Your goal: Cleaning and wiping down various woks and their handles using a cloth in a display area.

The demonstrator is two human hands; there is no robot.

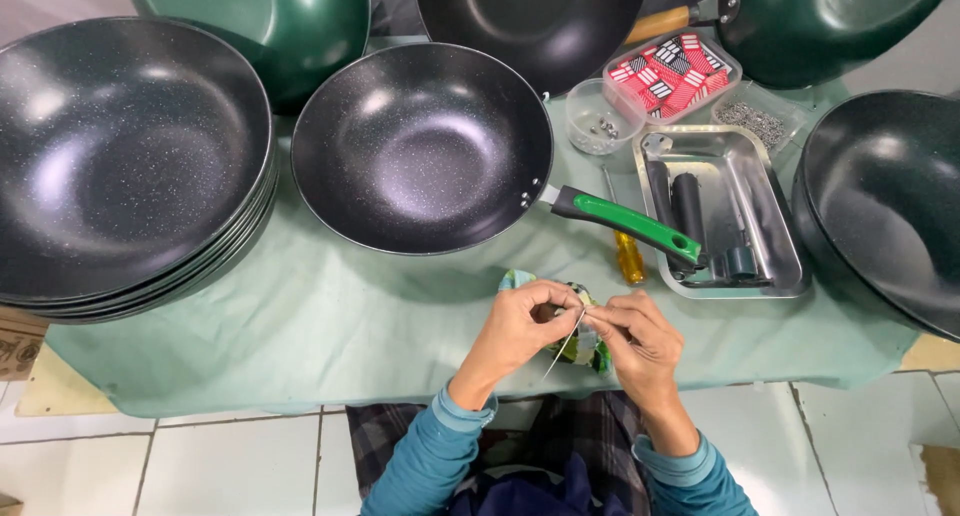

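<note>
My left hand (515, 328) and my right hand (637, 338) meet at the table's front edge, fingertips pinched together on a thin pale string (568, 338) that hangs down between them. Under the hands lies a small green and yellow packet (585, 348), mostly hidden by the fingers. Just beyond them rests a black speckled wok (420, 146) with a green handle (625, 219) that points right. Both forearms wear teal sleeves.
A stack of black woks (120, 156) fills the left. More woks stand at the back and at the right (885, 206). A steel tray (775, 241) holds black handles. Nearby are a yellow-handled screwdriver (628, 256), a clear cup (600, 116), a red-label box (672, 74) and a tub of screws (752, 121).
</note>
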